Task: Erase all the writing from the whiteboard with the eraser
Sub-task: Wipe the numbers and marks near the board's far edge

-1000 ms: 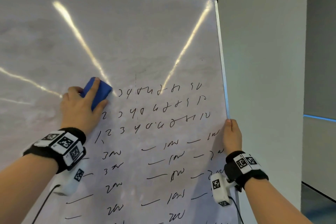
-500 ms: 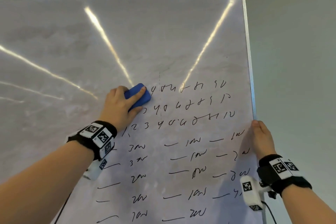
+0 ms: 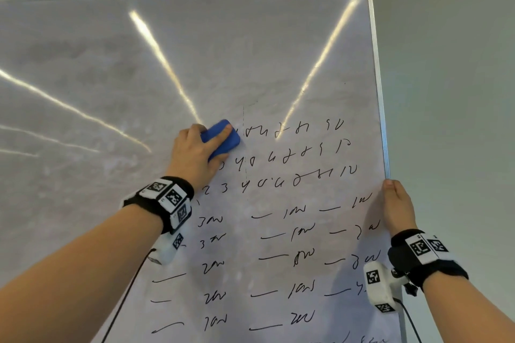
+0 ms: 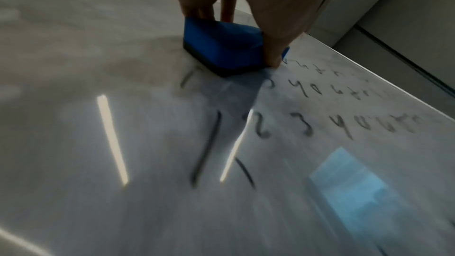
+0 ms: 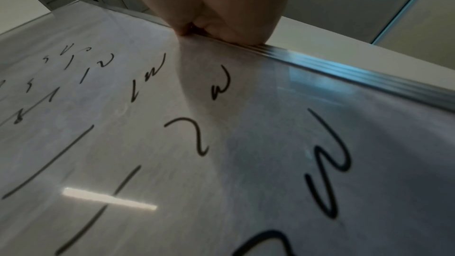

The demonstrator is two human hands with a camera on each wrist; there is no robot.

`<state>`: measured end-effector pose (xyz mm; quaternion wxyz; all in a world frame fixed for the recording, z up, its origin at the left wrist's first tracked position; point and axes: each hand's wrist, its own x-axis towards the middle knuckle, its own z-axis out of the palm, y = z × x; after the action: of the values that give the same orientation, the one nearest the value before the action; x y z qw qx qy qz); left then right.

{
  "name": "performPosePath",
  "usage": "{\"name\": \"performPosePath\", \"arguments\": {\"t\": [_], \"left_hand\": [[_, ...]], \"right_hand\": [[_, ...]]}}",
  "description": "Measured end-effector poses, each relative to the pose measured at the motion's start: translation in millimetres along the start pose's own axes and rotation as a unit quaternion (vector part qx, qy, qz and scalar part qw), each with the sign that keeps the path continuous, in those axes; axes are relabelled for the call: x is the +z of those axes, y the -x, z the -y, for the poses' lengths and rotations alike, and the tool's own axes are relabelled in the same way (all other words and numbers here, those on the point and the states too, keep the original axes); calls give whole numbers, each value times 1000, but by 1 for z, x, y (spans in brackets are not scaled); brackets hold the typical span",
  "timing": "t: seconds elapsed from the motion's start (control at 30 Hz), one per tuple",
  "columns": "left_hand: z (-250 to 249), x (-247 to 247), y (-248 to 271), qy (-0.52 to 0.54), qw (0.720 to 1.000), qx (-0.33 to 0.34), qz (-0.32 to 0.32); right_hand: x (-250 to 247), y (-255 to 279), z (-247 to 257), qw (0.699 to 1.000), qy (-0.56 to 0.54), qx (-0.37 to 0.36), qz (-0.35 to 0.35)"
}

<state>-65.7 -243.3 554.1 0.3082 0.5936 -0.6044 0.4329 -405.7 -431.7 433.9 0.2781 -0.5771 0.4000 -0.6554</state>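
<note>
The left hand (image 3: pixel 195 156) presses the blue eraser (image 3: pixel 221 139) flat on the whiteboard (image 3: pixel 250 64), just left of the top row of black writing (image 3: pixel 278 203). The right hand (image 3: pixel 397 207) grips the whiteboard's right edge, beside the writing.

Plain pale grey-green wall (image 3: pixel 446 78): behind and to the right of the board, matt, unmarked; a vertical corner line near the board's top right corner.
Black fabric wristbands (image 3: pixel 164 198) with white blocks printed in black square-code markers: one on each wrist.
White plastic camera housings (image 3: pixel 379 287) with square-code markers: slung under each wristband.
Thin black cables (image 3: pixel 125 295): trailing downward from each housing.
</note>
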Motion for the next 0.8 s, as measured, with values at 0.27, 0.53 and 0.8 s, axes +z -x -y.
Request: {"name": "performPosePath", "arguments": {"t": [0.27, 0.53, 0.8], "left_hand": [[-15, 9, -8, -3, 1000, 20, -11], [-19, 4, -31, 0, 999, -27, -40], [-30, 14, -35, 9, 999, 19, -33]], "right_hand": [[2, 0, -3, 1000, -7, 5, -1], [1, 3, 0, 1000, -12, 1, -4], [2, 6, 4, 1000, -16, 8, -3]]}}
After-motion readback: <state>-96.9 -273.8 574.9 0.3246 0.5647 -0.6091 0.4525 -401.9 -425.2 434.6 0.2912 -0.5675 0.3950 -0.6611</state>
